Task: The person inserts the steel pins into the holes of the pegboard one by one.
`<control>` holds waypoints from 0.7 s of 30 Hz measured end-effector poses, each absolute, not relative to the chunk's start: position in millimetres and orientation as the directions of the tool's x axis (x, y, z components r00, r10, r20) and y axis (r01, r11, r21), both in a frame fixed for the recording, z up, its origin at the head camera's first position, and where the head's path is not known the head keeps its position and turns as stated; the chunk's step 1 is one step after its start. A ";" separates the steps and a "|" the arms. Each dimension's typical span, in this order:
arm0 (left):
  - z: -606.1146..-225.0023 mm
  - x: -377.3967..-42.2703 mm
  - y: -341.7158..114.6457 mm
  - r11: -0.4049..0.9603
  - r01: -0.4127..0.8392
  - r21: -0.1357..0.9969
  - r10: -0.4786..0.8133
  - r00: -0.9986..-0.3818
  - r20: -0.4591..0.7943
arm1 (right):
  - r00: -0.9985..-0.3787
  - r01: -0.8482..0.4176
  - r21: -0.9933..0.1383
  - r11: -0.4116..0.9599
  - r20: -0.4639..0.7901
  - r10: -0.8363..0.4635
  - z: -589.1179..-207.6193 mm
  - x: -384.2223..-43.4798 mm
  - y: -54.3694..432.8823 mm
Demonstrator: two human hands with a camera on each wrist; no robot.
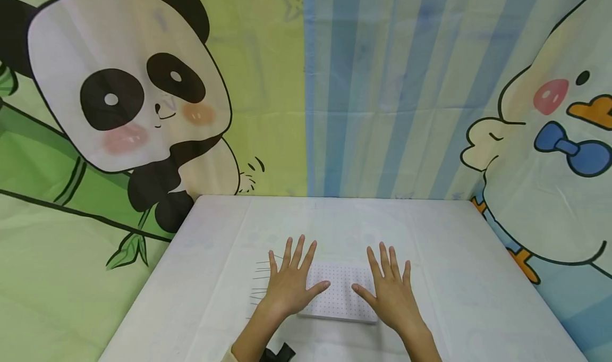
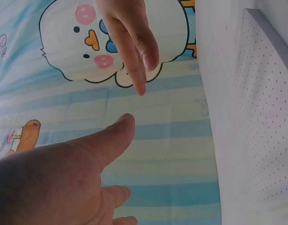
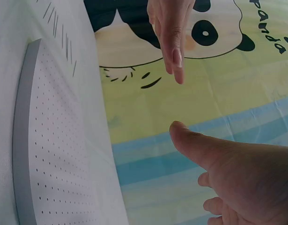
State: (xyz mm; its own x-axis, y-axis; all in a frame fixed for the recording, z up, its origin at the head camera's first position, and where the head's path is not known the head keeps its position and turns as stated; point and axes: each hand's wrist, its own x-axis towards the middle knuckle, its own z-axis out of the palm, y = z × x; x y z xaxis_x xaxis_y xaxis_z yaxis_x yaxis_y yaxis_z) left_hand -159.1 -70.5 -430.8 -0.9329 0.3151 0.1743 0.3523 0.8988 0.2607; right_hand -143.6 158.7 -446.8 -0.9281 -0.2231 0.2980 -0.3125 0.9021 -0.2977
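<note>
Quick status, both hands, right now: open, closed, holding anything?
Left hand: open, fingers spread, holding nothing.
Right hand: open, fingers spread, holding nothing.

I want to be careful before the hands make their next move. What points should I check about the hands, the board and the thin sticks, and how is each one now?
1. Left hand free: ok, spread open and holding nothing.
2. Right hand free: ok, also spread open and holding nothing.
3. White board lying flat on the table, dotted side up: ok.
4. Whole board visible from the head view: not ok, the hands cover parts of its sides.
5. Thin sticks laid out apart from the board: ok, on its left.
6. Exact number of sticks: cannot tell, the left hand may hide some in the head view.
</note>
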 end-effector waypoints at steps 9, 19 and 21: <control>-435.6 -151.8 -83.2 0.887 0.356 0.296 0.282 -0.923 0.263 | -0.934 -0.324 -0.386 0.864 0.278 -0.226 -463.8 -139.2 161.2; -465.1 -140.6 -133.9 0.822 0.361 0.441 0.074 -0.834 0.546 | -0.961 -0.273 -0.661 0.699 0.224 -0.163 -526.3 -138.8 177.6; -475.9 -141.3 -144.0 0.807 0.339 0.484 0.046 -0.853 0.520 | -0.968 -0.247 -0.687 0.683 0.205 -0.145 -537.1 -140.6 176.4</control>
State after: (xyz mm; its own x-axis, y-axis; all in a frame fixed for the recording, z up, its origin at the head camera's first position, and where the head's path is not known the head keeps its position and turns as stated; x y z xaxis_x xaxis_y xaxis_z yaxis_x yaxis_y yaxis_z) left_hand -141.3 -144.0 -475.9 -0.8530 0.0460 0.5199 0.3385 0.8070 0.4840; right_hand -140.6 176.4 -537.1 -0.9681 -0.1445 0.2049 -0.2474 0.6834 -0.6869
